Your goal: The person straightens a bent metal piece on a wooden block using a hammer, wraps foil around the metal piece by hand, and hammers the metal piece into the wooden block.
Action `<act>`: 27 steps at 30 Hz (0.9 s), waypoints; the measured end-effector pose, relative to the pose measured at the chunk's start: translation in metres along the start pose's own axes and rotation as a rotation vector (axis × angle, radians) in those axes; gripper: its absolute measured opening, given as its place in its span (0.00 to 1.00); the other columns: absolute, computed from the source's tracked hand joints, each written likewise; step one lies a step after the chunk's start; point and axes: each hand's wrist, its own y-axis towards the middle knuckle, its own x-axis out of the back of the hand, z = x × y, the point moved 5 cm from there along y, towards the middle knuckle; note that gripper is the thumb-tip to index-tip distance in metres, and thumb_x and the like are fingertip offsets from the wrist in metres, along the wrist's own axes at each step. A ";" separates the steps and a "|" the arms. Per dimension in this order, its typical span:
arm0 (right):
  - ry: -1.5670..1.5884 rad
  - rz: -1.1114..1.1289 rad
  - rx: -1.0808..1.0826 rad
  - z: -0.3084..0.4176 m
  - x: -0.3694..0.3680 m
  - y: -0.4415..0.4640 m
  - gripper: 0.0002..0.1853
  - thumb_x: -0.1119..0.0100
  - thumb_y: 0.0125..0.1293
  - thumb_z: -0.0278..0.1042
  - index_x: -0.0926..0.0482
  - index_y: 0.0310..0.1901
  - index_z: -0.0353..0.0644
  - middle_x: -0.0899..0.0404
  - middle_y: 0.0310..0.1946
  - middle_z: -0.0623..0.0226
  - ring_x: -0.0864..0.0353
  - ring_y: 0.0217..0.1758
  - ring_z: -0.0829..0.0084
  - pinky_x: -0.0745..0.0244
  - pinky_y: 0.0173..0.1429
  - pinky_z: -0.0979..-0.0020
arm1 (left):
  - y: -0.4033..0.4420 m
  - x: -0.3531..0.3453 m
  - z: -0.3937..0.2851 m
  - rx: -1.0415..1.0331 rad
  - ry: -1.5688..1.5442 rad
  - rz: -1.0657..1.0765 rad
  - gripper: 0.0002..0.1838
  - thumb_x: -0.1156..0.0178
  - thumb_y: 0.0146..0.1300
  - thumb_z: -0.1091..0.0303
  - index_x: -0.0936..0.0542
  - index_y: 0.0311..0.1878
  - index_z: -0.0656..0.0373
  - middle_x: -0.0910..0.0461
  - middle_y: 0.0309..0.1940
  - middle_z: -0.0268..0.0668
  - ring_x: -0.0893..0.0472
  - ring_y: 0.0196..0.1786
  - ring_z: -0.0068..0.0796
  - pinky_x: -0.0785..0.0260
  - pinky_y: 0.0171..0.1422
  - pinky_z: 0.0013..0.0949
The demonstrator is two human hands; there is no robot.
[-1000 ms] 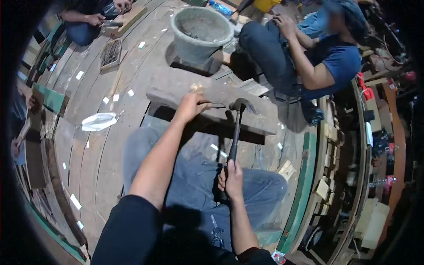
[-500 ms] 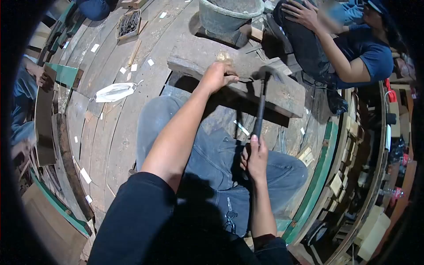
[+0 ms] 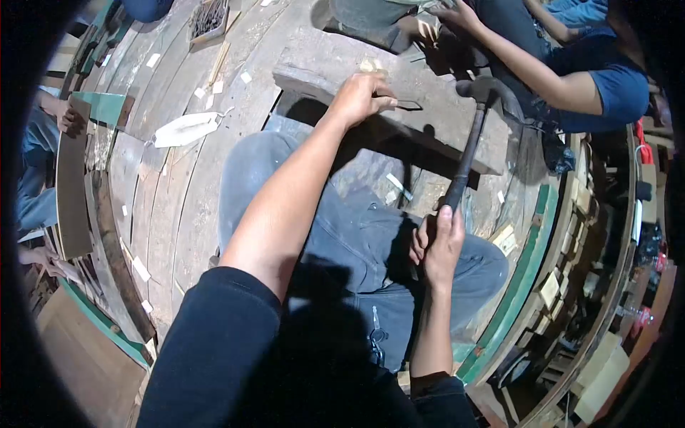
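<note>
My right hand (image 3: 441, 242) is closed round the handle of a hammer (image 3: 467, 157). The hammer's head is over the right end of a thick wooden plank (image 3: 357, 75) in front of my crossed legs; whether it touches the wood I cannot tell. Above the plank's near edge, my left hand (image 3: 362, 101) pinches a thin, dark, bent metal piece (image 3: 409, 105), which sticks out to the right of the fingertips. Small light bits of wood (image 3: 371, 65) lie on the plank just beyond that hand.
A tray of dark metal pieces (image 3: 208, 20) and a white face mask (image 3: 187, 130) lie on the board floor. A co-worker's arm (image 3: 524, 53) reaches towards a bucket (image 3: 371, 13) beyond the plank. Another person's hand (image 3: 68, 118) holds a board at left. A green-edged beam (image 3: 510, 285) runs along the right.
The hammer and my right hand have moved right, away from the metal piece. My left hand has shifted slightly right. The co-worker's hand has moved from the knee towards the bucket.
</note>
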 end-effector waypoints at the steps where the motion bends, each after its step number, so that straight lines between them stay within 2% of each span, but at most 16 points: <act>1: 0.008 -0.012 0.020 -0.005 0.004 0.000 0.17 0.57 0.78 0.54 0.35 0.45 0.46 0.44 0.12 0.76 0.45 0.09 0.83 0.48 0.11 0.78 | 0.001 -0.002 0.004 -0.022 -0.014 0.015 0.11 0.28 0.51 0.61 0.12 0.38 0.54 0.16 0.43 0.41 0.18 0.51 0.46 0.28 0.57 0.41; 4: -0.049 0.034 -0.088 -0.018 0.005 0.005 0.14 0.57 0.79 0.48 0.36 0.44 0.45 0.41 0.12 0.76 0.42 0.09 0.83 0.44 0.12 0.78 | 0.004 -0.002 0.002 -0.027 -0.045 0.040 0.10 0.28 0.52 0.62 0.12 0.37 0.53 0.16 0.42 0.42 0.18 0.49 0.46 0.27 0.55 0.41; 5: -0.069 0.041 -0.217 -0.024 0.004 0.008 0.14 0.56 0.79 0.49 0.35 0.44 0.45 0.41 0.12 0.77 0.42 0.10 0.83 0.44 0.12 0.78 | 0.002 -0.002 0.001 -0.011 -0.053 0.047 0.10 0.28 0.52 0.62 0.12 0.38 0.53 0.16 0.42 0.42 0.18 0.49 0.45 0.27 0.54 0.41; 8: -0.031 -0.055 -0.165 -0.021 0.010 0.007 0.15 0.56 0.79 0.49 0.35 0.45 0.45 0.41 0.12 0.77 0.42 0.10 0.84 0.45 0.12 0.78 | 0.001 -0.001 0.003 0.100 -0.048 0.099 0.16 0.26 0.51 0.56 0.12 0.41 0.53 0.20 0.56 0.50 0.21 0.60 0.48 0.31 0.66 0.41; 9: 0.011 -0.045 -0.116 -0.010 0.006 0.002 0.14 0.57 0.79 0.48 0.35 0.44 0.46 0.41 0.12 0.77 0.42 0.10 0.84 0.46 0.12 0.78 | 0.001 -0.002 0.006 0.095 -0.070 0.103 0.16 0.26 0.52 0.55 0.11 0.41 0.52 0.21 0.57 0.51 0.22 0.62 0.47 0.32 0.67 0.40; 10: -0.023 -0.028 -0.011 -0.008 0.008 0.001 0.14 0.57 0.79 0.47 0.35 0.43 0.46 0.41 0.13 0.77 0.43 0.10 0.84 0.47 0.12 0.79 | 0.001 -0.002 0.004 0.073 -0.068 0.104 0.16 0.26 0.52 0.54 0.12 0.42 0.51 0.21 0.57 0.51 0.22 0.61 0.47 0.32 0.66 0.40; 12: -0.013 -0.043 0.035 -0.010 0.011 0.000 0.14 0.57 0.79 0.47 0.35 0.41 0.46 0.41 0.13 0.77 0.43 0.10 0.85 0.47 0.12 0.79 | 0.000 -0.002 0.004 0.065 -0.020 0.098 0.17 0.26 0.52 0.53 0.12 0.42 0.50 0.19 0.55 0.50 0.22 0.61 0.46 0.31 0.66 0.39; 14: -0.035 -0.007 -0.096 -0.020 0.008 0.001 0.14 0.55 0.79 0.48 0.34 0.43 0.45 0.41 0.13 0.79 0.42 0.11 0.86 0.46 0.14 0.80 | -0.002 -0.003 0.001 0.002 -0.074 0.023 0.10 0.27 0.52 0.61 0.12 0.36 0.52 0.16 0.36 0.37 0.17 0.43 0.40 0.26 0.50 0.36; 16: -0.053 0.065 -0.209 -0.032 0.003 0.008 0.15 0.54 0.78 0.49 0.33 0.44 0.45 0.41 0.13 0.79 0.43 0.11 0.86 0.46 0.14 0.80 | 0.002 -0.006 0.003 -0.042 -0.005 0.034 0.12 0.27 0.52 0.57 0.12 0.38 0.51 0.16 0.40 0.39 0.17 0.47 0.41 0.27 0.54 0.37; 17: -0.116 0.022 -0.095 -0.030 0.005 0.008 0.15 0.53 0.78 0.49 0.32 0.45 0.44 0.40 0.13 0.79 0.43 0.11 0.86 0.46 0.14 0.80 | 0.001 -0.008 0.005 -0.054 0.020 0.042 0.14 0.27 0.52 0.55 0.11 0.39 0.50 0.16 0.44 0.41 0.17 0.50 0.41 0.27 0.56 0.38; 18: -0.074 0.021 -0.107 -0.023 0.007 0.005 0.15 0.53 0.78 0.48 0.32 0.46 0.44 0.40 0.13 0.79 0.42 0.12 0.86 0.46 0.14 0.80 | 0.003 -0.006 0.008 -0.062 0.053 0.042 0.17 0.27 0.52 0.52 0.11 0.41 0.50 0.15 0.48 0.43 0.17 0.53 0.41 0.28 0.59 0.38; 21: -0.038 0.027 0.093 -0.003 0.002 -0.003 0.15 0.54 0.78 0.47 0.32 0.47 0.42 0.40 0.14 0.79 0.41 0.12 0.87 0.45 0.14 0.80 | 0.001 -0.004 0.006 0.027 -0.009 0.111 0.15 0.27 0.53 0.54 0.11 0.40 0.51 0.14 0.45 0.42 0.16 0.48 0.41 0.27 0.56 0.38; 24: -0.115 -0.014 0.007 -0.015 0.003 0.001 0.15 0.53 0.78 0.47 0.32 0.47 0.42 0.40 0.14 0.79 0.41 0.12 0.87 0.44 0.14 0.80 | 0.002 -0.003 0.002 0.063 -0.007 0.117 0.14 0.27 0.54 0.55 0.11 0.40 0.52 0.14 0.41 0.41 0.16 0.48 0.41 0.27 0.55 0.38; 25: -0.119 0.049 -0.075 -0.023 0.003 0.005 0.15 0.52 0.78 0.47 0.31 0.48 0.42 0.39 0.15 0.81 0.41 0.13 0.87 0.44 0.15 0.80 | 0.002 -0.003 0.002 0.081 -0.006 0.128 0.14 0.27 0.54 0.55 0.11 0.39 0.52 0.14 0.40 0.41 0.16 0.49 0.41 0.27 0.55 0.38; 26: -0.130 0.063 -0.174 -0.035 0.007 0.010 0.14 0.51 0.77 0.46 0.31 0.48 0.42 0.39 0.15 0.82 0.41 0.13 0.87 0.44 0.15 0.80 | 0.003 -0.001 -0.002 0.008 0.024 0.081 0.13 0.27 0.53 0.55 0.11 0.39 0.51 0.14 0.39 0.39 0.16 0.47 0.41 0.27 0.54 0.39; 27: -0.144 0.037 -0.099 -0.027 0.009 0.009 0.14 0.51 0.77 0.46 0.31 0.47 0.42 0.39 0.15 0.81 0.41 0.13 0.87 0.44 0.15 0.80 | 0.003 -0.003 -0.001 -0.066 0.054 0.031 0.13 0.27 0.53 0.55 0.11 0.38 0.50 0.15 0.38 0.38 0.17 0.46 0.41 0.27 0.53 0.39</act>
